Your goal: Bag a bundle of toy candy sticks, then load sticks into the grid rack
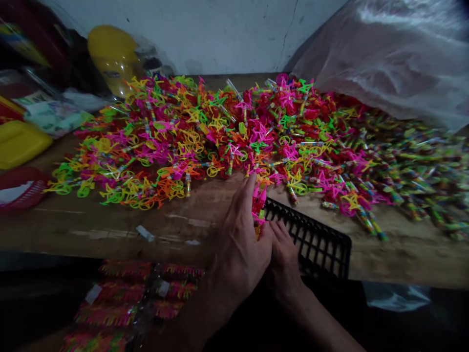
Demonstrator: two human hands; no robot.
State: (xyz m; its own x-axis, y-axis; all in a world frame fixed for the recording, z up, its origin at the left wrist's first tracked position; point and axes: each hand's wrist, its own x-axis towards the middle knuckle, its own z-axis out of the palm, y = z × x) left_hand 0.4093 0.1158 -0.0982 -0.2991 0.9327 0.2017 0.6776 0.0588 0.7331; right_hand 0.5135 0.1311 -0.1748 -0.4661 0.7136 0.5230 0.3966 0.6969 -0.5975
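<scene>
On the wooden table, a multicoloured plastic-toy heap remained loose, filled clear packs below seemingly done, as beside a black slatted rack the straight-fingered left hand clasped a pink-and-red toy bunch near the right hand, its grip unclear.

left hand: bare | right hand: bare | right forearm: bare, slender | left forearm: dim, shadowed

A pale wall with a thin crack rises behind a worn wooden table in dim light.
</scene>
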